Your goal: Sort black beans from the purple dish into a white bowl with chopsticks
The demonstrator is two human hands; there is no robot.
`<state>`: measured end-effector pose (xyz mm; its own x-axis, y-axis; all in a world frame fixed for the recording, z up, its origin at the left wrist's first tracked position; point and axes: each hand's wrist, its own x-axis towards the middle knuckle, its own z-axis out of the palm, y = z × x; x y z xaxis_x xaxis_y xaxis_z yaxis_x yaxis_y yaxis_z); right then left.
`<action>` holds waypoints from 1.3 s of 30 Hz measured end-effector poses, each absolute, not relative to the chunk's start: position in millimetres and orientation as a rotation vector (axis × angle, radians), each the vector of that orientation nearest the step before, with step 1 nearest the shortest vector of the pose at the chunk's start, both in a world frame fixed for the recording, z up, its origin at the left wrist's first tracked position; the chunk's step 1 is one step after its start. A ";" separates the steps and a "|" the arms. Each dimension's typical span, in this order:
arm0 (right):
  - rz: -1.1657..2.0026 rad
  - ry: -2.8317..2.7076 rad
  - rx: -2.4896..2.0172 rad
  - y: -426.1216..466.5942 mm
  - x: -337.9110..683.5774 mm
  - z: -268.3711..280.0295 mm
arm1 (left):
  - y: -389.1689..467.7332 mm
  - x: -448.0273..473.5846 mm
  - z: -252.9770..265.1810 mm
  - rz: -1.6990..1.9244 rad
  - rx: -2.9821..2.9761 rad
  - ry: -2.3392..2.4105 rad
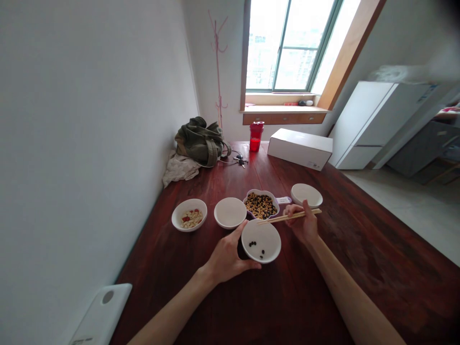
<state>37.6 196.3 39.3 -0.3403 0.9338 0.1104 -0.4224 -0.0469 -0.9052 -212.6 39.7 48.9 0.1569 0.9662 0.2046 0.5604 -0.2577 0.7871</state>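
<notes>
Between the counter's (305,297) side edges, left fingers (239,231) gripped the nearest white bowl (264,237); right fingers (293,209) clasped chopsticks (276,219).

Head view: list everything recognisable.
bowls: 4, white, table
beans: several, black, nearest bowl
bean dish: 1, purple-edged, centre
pieces: several, cream and red, leftmost bowl
chopsticks: 2, tan, held
bag: 1, green, left
cloth: 1, beige, left
keys: several, dark, by bag
cup: 1, red, rear
box: 1, white, rear
table: 1, maroon, centre
rack: 1, pink, back
window: 1, green-framed, back
fridge: 1, white, right
left hand: 1, nearest bowl
right hand: 1, chopsticks
</notes>
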 end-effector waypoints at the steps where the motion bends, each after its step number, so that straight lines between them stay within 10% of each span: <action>1: 1.586 -1.107 -0.667 197.1 37.7 38.0 | 39.8 -212.6 49.0 0.964 1.893 1.443; 39: 1.272 -1.331 -0.810 190.6 30.5 25.4 | 40.3 -212.6 49.8 0.996 1.803 1.434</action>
<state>30.5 190.6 25.4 -0.1954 0.9521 0.2353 -0.1923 0.1980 -0.9611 -212.6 40.3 49.8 0.1255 0.9761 0.1773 0.5076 -0.2167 0.8339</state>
